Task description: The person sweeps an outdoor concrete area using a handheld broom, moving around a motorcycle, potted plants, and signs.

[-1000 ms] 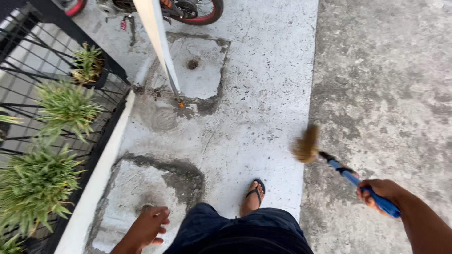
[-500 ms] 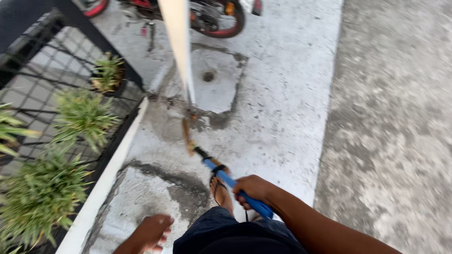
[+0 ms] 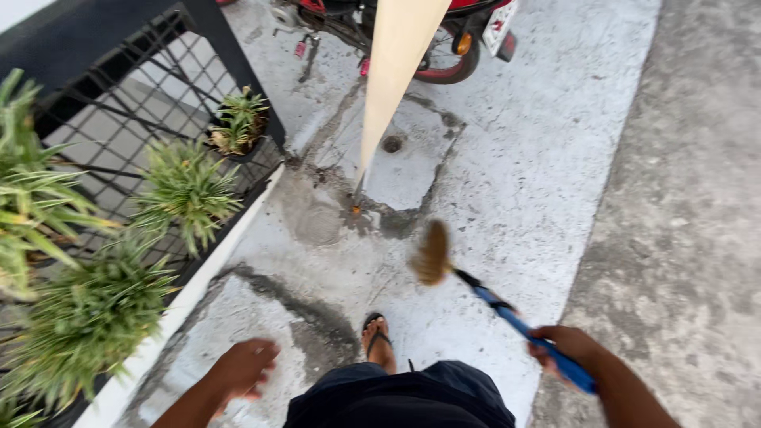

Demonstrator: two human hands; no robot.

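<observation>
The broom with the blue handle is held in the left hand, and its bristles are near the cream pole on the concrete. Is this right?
Not quite: the head view shows the broom held in the right hand, not the left. The left hand is empty, fingers loose. The rest holds: blue handle, bristles near the cream pole on the concrete.

Rough concrete floor point(image 3: 523, 166), straw-bristled broom point(image 3: 432, 254)

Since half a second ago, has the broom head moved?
Yes. The broom head has swung right, from below the pole's base to beside it, gripped by the right hand.
</observation>
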